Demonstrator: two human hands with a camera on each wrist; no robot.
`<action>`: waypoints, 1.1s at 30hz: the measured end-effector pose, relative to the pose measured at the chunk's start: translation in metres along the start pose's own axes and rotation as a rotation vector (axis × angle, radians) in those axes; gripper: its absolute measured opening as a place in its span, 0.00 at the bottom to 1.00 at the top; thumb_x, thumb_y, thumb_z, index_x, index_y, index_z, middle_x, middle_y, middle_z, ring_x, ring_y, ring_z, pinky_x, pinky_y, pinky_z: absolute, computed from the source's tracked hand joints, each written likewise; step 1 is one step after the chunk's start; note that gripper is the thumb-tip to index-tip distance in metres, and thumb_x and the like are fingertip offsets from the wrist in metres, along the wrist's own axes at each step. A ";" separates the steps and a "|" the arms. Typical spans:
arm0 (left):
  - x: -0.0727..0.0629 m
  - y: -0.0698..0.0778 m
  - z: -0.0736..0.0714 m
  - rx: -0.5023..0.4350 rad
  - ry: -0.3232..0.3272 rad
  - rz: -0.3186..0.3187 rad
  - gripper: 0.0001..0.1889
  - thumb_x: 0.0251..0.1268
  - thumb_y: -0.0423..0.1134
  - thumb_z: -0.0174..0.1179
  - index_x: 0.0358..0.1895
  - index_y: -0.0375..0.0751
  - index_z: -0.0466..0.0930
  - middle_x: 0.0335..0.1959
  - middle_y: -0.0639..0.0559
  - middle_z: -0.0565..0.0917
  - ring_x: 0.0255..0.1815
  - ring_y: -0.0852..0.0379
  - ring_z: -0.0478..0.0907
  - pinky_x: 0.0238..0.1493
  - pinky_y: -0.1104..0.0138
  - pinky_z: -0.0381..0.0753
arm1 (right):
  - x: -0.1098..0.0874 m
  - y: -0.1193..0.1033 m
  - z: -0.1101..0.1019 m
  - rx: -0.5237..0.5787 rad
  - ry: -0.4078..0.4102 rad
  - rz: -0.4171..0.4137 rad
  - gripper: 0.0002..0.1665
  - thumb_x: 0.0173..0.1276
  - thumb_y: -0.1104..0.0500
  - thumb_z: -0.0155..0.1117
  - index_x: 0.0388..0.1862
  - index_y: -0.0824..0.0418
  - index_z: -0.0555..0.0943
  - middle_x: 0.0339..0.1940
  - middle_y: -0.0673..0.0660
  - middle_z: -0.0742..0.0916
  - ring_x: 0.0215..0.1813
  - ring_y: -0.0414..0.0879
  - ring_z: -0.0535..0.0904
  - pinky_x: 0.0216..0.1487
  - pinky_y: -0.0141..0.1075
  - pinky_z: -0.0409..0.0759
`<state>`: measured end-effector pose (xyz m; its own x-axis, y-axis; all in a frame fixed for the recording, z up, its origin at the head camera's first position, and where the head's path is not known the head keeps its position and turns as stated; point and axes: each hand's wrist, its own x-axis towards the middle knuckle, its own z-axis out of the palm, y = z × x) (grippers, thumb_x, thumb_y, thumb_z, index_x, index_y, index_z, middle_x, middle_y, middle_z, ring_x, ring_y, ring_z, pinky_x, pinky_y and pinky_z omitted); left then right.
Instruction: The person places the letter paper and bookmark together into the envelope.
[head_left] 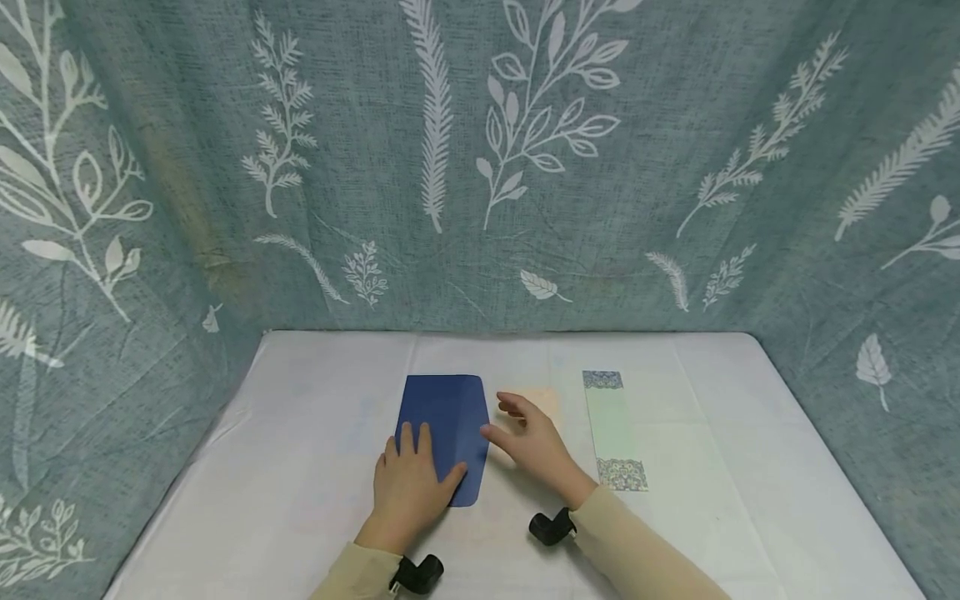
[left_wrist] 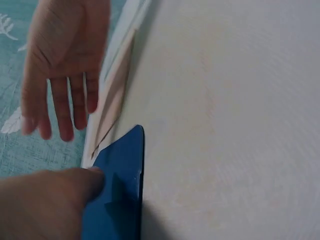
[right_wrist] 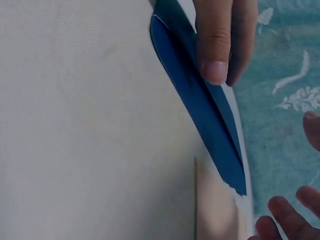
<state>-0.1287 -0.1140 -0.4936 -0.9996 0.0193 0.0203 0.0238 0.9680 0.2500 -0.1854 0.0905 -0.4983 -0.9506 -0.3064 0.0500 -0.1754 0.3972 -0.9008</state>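
Note:
A dark blue envelope (head_left: pixel 442 400) lies on the white-covered table, its tapered flap (right_wrist: pixel 180 75) along the right side; in the right wrist view a crease separates flap and body. My left hand (head_left: pixel 411 492) rests spread over the lower left part, fingers straight and thumb toward the flap. Just off the right edge hovers my right hand (head_left: pixel 538 442), fingers slightly bent and apart from the thumb, holding nothing. Behind it lies a peach-coloured paper (head_left: pixel 547 402), partly hidden by that hand. In the left wrist view, the right hand (left_wrist: pixel 67 55) hangs palm-visible above the peach paper (left_wrist: pixel 115 90).
To the right lies a pale green paper strip (head_left: pixel 611 429) with floral bands at both ends. White cloth (head_left: pixel 300 433) covers the table. A teal curtain (head_left: pixel 480 275) with white leaf prints surrounds its back and sides.

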 end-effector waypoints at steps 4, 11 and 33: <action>-0.001 -0.002 0.001 -0.025 -0.017 -0.005 0.47 0.60 0.65 0.57 0.70 0.27 0.60 0.69 0.23 0.58 0.68 0.25 0.56 0.61 0.39 0.61 | 0.002 0.002 0.008 -0.030 -0.030 -0.006 0.43 0.63 0.38 0.65 0.72 0.55 0.66 0.65 0.56 0.76 0.67 0.52 0.70 0.62 0.50 0.70; 0.000 -0.004 0.004 0.005 -0.007 0.009 0.45 0.62 0.63 0.57 0.69 0.26 0.63 0.67 0.22 0.60 0.67 0.24 0.56 0.61 0.40 0.61 | 0.005 0.002 0.018 -0.085 -0.064 -0.044 0.41 0.66 0.42 0.65 0.71 0.59 0.67 0.65 0.57 0.77 0.67 0.50 0.69 0.65 0.44 0.67; 0.003 0.001 0.005 -0.015 0.024 0.018 0.37 0.63 0.55 0.56 0.65 0.25 0.68 0.62 0.18 0.64 0.64 0.21 0.59 0.57 0.39 0.67 | 0.009 0.008 0.031 -0.391 -0.052 -0.179 0.25 0.61 0.57 0.70 0.57 0.62 0.80 0.55 0.58 0.81 0.57 0.54 0.73 0.59 0.46 0.69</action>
<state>-0.1319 -0.1114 -0.4981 -0.9984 0.0309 0.0481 0.0425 0.9637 0.2638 -0.1871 0.0642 -0.5183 -0.8839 -0.4394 0.1601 -0.4298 0.6286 -0.6482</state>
